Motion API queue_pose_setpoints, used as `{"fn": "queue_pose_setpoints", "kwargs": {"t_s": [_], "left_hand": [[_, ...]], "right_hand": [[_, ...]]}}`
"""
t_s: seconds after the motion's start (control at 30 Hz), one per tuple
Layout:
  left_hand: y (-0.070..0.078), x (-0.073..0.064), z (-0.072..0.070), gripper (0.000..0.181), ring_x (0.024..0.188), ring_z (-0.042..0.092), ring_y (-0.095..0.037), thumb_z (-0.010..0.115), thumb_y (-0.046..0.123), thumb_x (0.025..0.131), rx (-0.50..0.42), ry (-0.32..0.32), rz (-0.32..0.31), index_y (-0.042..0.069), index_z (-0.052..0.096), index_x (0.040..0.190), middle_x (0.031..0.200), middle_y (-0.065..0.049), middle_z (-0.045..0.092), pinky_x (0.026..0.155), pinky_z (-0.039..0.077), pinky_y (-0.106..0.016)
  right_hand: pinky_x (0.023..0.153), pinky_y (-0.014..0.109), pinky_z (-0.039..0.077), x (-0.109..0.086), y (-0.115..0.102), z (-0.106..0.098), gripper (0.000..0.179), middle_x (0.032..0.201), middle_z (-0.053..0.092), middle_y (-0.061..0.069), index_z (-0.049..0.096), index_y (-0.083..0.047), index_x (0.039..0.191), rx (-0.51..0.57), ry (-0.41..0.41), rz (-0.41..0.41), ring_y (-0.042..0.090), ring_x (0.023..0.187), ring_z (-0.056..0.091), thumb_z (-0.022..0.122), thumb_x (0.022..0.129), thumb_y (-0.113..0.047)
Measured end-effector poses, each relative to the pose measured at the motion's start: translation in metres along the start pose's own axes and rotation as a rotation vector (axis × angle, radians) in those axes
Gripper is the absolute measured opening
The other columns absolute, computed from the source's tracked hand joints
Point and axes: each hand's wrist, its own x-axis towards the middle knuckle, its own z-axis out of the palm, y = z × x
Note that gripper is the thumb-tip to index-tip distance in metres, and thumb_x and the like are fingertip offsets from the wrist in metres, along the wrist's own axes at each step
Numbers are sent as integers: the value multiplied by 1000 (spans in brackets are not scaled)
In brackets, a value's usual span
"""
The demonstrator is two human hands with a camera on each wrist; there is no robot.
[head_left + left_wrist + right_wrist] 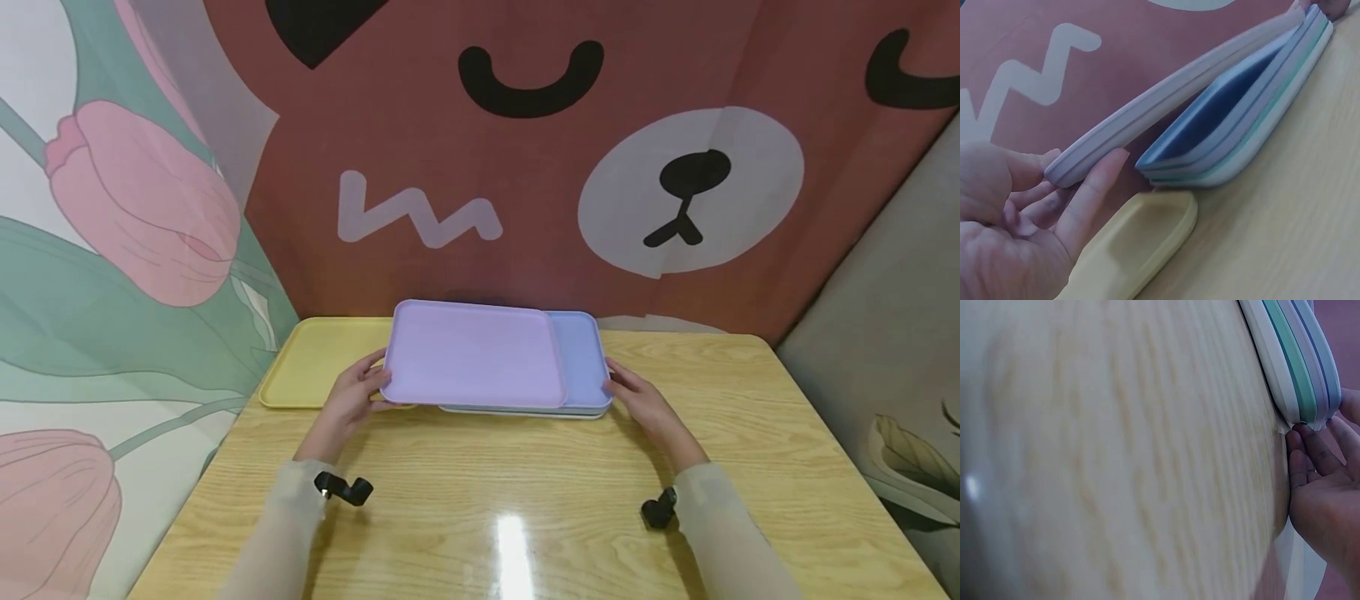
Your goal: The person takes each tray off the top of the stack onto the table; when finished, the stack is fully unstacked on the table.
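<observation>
My left hand (352, 396) pinches the left end of a light purple tray (476, 354), thumb above and fingers beneath. In the left wrist view this purple tray (1166, 103) slants, its near end raised and its far end close to the stack. Below it is a stack of trays, with a blue tray (581, 358) on top and purple, green (1291, 369) and white (1272, 362) layers under that. At the stack's right end, my right hand (643, 404) holds the edge, its fingertips low beside the white tray.
A yellow tray (322, 362) lies on the wooden table (450, 492) at the left, partly behind my left hand. Directly behind the table hangs a backdrop (420, 150) with a bear print. A flower-patterned cloth (150, 200) is on the left.
</observation>
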Motion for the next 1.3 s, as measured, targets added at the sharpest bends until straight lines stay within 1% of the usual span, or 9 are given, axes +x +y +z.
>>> {"fn": "queue_pose_setpoints", "kwargs": {"t_s": [0.17,0.3,0.53,0.7,0.8,0.93,1.0,1.13,1.3], "left_hand": [[2,-15,-19,58,92,71,-15,50,5,106,42,-16,4,4,29,159,121,-3,63,74,62,-41],[4,-28,-34,58,92,71,-14,50,6,106,59,-22,1,3,27,159,117,3,65,76,62,-43],[5,-48,-56,60,93,71,-13,49,9,107,72,-30,-15,2,22,160,114,8,66,74,62,-37],[4,-66,-74,62,92,72,-14,50,11,107,83,-39,-23,1,19,160,112,10,68,72,62,-35],[3,-77,-85,63,92,72,-15,50,11,107,94,-54,-14,-1,18,160,113,10,69,71,62,-35],[0,-90,-101,61,94,72,-17,49,10,107,112,-97,16,-3,18,159,115,10,69,71,62,-34],[-3,-98,-109,59,94,72,-17,49,10,107,111,-115,30,-1,22,159,116,9,69,70,62,-34],[-10,-114,-124,52,96,72,-19,48,9,108,94,-142,40,8,32,157,119,10,69,70,62,-35],[-15,-131,-140,50,100,72,-19,46,10,108,77,-162,29,16,37,157,123,11,69,73,62,-37]], "right_hand": [[123,59,11,0,0,1,66,169,15,13,19,-25,163,-4,-5,-11,37,155,11,49,107,-40],[123,60,9,1,2,1,67,169,15,12,18,-26,163,-3,-6,-4,37,155,10,49,107,-42],[123,61,8,1,5,-2,67,170,13,10,17,-29,163,-5,-5,24,36,156,8,49,106,-45],[122,62,9,2,4,-3,67,170,13,11,17,-28,163,-1,-15,12,37,156,8,49,106,-44],[122,62,10,2,4,-3,67,170,13,10,18,-27,163,3,-21,3,37,156,8,49,106,-44],[122,61,10,2,3,-2,67,170,12,10,18,-27,163,8,-25,0,36,156,8,50,106,-43],[122,62,10,1,2,-1,68,170,12,10,17,-26,164,9,-27,-3,37,156,8,50,106,-42],[122,62,11,1,1,-1,68,170,12,11,18,-27,163,11,-28,-3,37,155,9,50,106,-42],[122,62,11,0,0,-2,68,170,13,12,16,-26,164,4,-30,8,37,155,9,49,106,-44]]}}
